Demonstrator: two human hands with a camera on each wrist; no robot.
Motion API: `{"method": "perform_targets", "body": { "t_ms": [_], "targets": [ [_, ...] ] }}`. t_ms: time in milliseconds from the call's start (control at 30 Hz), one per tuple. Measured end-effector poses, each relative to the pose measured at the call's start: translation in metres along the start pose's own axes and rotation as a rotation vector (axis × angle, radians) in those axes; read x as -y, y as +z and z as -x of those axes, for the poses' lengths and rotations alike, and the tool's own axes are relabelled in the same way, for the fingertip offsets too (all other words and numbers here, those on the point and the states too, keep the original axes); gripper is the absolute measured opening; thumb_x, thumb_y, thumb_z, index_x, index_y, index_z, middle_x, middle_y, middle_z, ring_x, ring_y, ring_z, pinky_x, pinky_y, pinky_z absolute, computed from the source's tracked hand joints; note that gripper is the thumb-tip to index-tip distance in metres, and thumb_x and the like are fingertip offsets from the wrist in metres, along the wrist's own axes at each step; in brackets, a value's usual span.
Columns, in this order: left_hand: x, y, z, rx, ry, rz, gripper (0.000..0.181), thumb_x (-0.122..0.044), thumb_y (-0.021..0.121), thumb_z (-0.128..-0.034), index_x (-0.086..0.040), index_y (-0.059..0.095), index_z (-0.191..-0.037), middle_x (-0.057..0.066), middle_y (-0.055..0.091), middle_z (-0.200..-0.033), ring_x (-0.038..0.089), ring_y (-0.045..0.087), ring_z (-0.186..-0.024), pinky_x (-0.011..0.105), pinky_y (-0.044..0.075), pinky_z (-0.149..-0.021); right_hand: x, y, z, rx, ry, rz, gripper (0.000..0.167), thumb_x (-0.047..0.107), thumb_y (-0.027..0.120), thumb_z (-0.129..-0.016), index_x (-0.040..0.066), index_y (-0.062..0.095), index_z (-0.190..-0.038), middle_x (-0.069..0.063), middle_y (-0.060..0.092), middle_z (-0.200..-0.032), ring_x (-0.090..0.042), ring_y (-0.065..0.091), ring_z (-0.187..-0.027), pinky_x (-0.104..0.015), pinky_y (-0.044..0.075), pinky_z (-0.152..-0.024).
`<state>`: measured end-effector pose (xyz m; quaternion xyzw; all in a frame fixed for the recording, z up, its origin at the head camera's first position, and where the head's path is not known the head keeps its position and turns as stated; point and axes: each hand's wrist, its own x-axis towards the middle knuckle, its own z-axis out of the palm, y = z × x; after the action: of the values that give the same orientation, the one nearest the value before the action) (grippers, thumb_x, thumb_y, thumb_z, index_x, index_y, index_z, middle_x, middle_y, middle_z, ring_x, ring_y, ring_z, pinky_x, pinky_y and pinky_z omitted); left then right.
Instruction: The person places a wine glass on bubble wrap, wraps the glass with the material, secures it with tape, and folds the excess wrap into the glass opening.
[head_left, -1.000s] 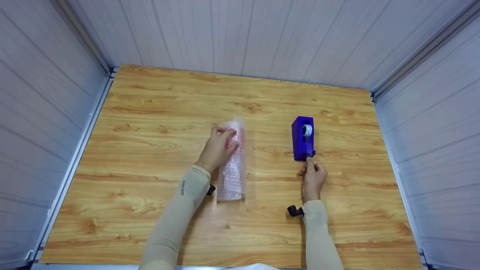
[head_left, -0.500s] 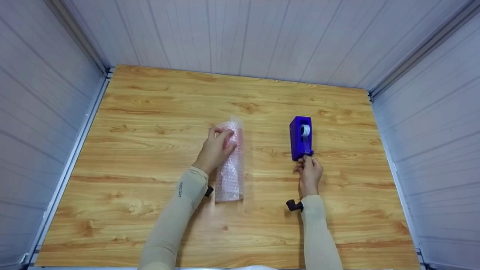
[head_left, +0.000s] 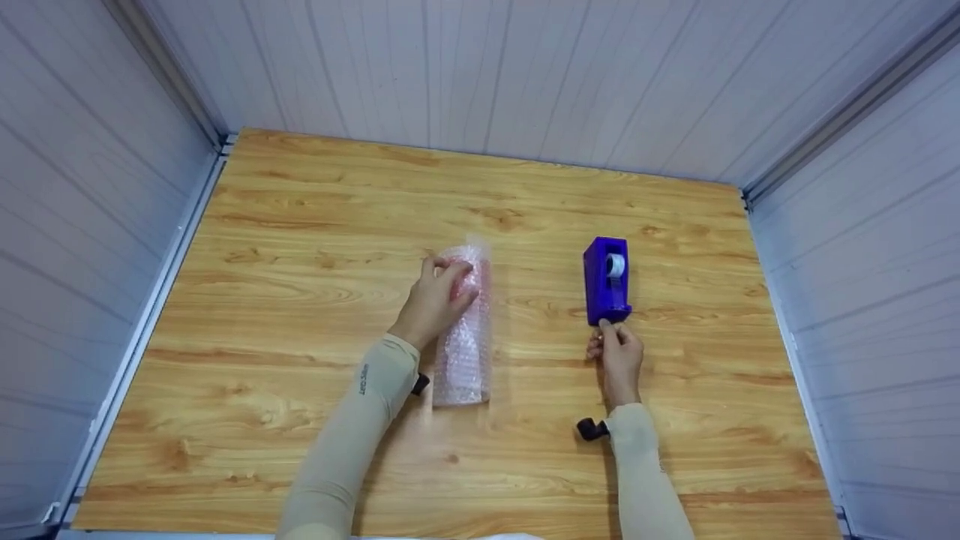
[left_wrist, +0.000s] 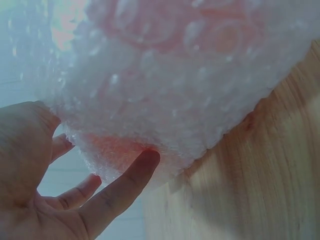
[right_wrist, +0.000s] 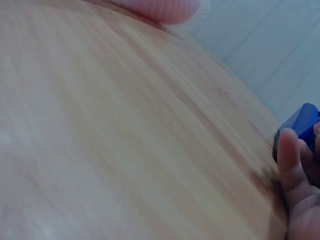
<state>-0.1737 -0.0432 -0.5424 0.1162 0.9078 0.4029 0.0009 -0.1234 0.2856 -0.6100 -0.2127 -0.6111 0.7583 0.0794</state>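
Pink-tinted clear bubble-wrap roll (head_left: 463,360) on wood-grain surface (head_left: 217,405): apparent taping step.
Left hand (head_left: 432,301) grips roll; right hand (head_left: 622,360), pinch unclear, is at blue plastic tape dispenser (head_left: 597,289). Next move likely needs roll steady.

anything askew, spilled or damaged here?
Nothing stands out. The bubble-wrap bundle lies under the left hand, the white tape roll sits in its blue tape dispenser by the right hand, and no spill or damage shows on the wood-grain tabletop.

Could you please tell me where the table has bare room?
Bare tabletop lies between the bubble wrap bundle and tape dispenser, behind both, and left of the left hand, which crowds the bundle; the right hand crowds the dispenser's near end.
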Motion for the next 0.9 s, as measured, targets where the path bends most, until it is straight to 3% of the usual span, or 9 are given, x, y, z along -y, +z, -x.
{"method": "perform_targets", "body": {
  "t_ms": [233,400,533,633,900],
  "targets": [
    [0.002,0.002,0.002,0.012,0.003,0.011,0.041,-0.029,0.069,-0.0967,-0.016,0.059,-0.134,0.018,0.040,-0.133,0.033,0.061,-0.092,0.045,0.054,-0.080,0.015,0.009,0.015,0.157,-0.032,0.115,0.033,0.023,0.064,-0.100,-0.008,0.056,-0.089,-0.027,0.064,-0.089,-0.023,0.060,-0.060,-0.030,0.049,-0.046],
    [0.005,0.001,0.002,-0.001,0.032,0.013,0.040,-0.028,0.068,-0.0970,-0.014,0.059,-0.133,0.019,0.040,-0.132,0.031,0.060,-0.086,0.044,0.053,-0.074,0.027,0.026,0.018,0.323,-0.182,0.236,0.034,0.019,0.064,-0.100,-0.010,0.054,-0.085,-0.027,0.067,-0.104,-0.035,0.060,-0.066,-0.032,0.051,-0.049],
    [0.005,-0.001,0.001,0.005,0.021,0.024,0.041,-0.029,0.068,-0.0972,-0.014,0.059,-0.134,0.019,0.039,-0.133,0.031,0.060,-0.092,0.045,0.053,-0.079,0.038,0.040,0.019,0.466,-0.266,0.292,0.031,0.015,0.061,-0.101,-0.010,0.058,-0.083,-0.024,0.067,-0.114,-0.042,0.062,-0.086,-0.035,0.052,-0.055],
    [0.005,-0.002,0.001,0.013,0.015,0.028,0.041,-0.030,0.067,-0.0978,-0.014,0.059,-0.135,0.019,0.039,-0.134,0.034,0.060,-0.097,0.046,0.053,-0.083,0.046,0.050,0.021,0.561,-0.275,0.310,0.028,0.010,0.057,-0.103,-0.011,0.058,-0.083,-0.026,0.066,-0.115,-0.037,0.063,-0.098,-0.035,0.052,-0.057],
    [0.005,-0.006,0.001,0.022,0.038,0.011,0.037,-0.018,0.056,-0.1020,-0.015,0.060,-0.138,0.021,0.041,-0.134,0.033,0.059,-0.099,0.044,0.053,-0.086,0.059,0.073,0.026,0.747,-0.235,0.313,0.029,0.005,0.050,-0.105,-0.016,0.050,-0.085,-0.024,0.068,-0.110,-0.046,0.062,-0.080,-0.042,0.054,-0.059]
  ]
}}
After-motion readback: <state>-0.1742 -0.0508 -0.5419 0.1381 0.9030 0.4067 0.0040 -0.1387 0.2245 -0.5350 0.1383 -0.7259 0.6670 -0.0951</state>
